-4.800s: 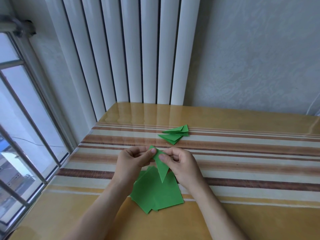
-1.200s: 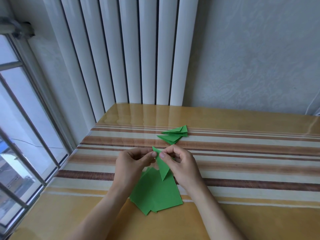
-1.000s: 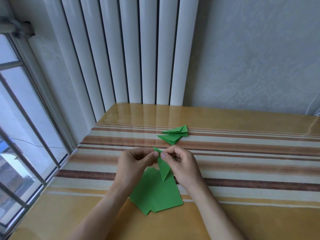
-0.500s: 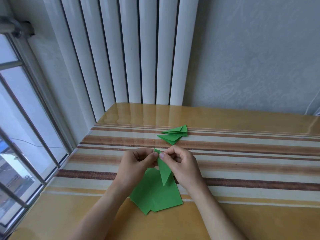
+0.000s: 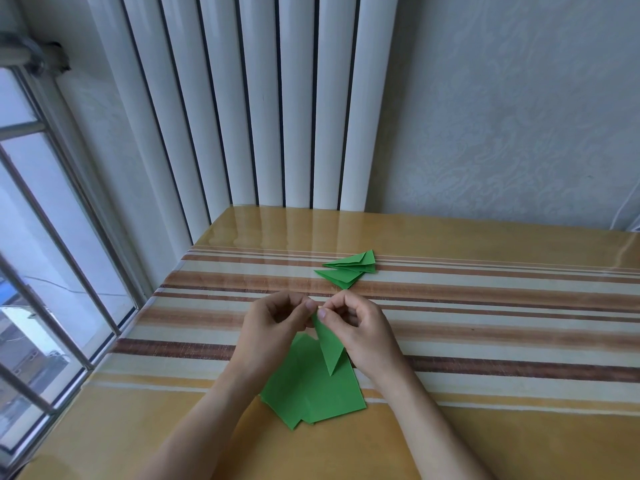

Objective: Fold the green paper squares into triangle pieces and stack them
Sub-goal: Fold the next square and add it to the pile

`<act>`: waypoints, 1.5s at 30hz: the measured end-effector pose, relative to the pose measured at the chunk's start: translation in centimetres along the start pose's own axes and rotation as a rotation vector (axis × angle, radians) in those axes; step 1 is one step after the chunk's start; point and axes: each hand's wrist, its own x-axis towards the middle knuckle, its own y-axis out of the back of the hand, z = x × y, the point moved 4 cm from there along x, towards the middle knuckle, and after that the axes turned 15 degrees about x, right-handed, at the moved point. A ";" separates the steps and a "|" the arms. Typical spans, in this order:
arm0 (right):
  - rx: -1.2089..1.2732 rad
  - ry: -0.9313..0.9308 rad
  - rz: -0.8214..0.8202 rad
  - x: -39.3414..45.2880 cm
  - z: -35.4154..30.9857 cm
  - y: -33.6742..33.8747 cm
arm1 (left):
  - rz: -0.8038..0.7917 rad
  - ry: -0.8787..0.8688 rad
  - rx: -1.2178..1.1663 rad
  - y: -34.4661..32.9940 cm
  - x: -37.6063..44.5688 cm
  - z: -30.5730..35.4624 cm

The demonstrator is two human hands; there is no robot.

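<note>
Both the left hand [image 5: 273,323] and the right hand [image 5: 360,327] pinch the top of a folded green triangle [image 5: 329,348] above the table [image 5: 485,341]. Under it the flat green squares [image 5: 311,389] lie near the table's front edge, and the stack of triangles [image 5: 349,270] lies toward the back edge.

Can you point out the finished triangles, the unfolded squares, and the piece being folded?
finished triangles [image 5: 349,270]: head view, middle of the pile.
unfolded squares [image 5: 311,393]: head view, top sheet.
piece being folded [image 5: 329,348]: head view, its hanging middle.

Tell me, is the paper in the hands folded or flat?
Folded. The paper is a narrow pointed triangle, pinched at its top by both hands.
</note>
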 end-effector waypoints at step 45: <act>-0.106 -0.017 0.054 -0.1 -0.3 0.0 | -0.014 0.187 -0.196 0.1 0.0 -0.3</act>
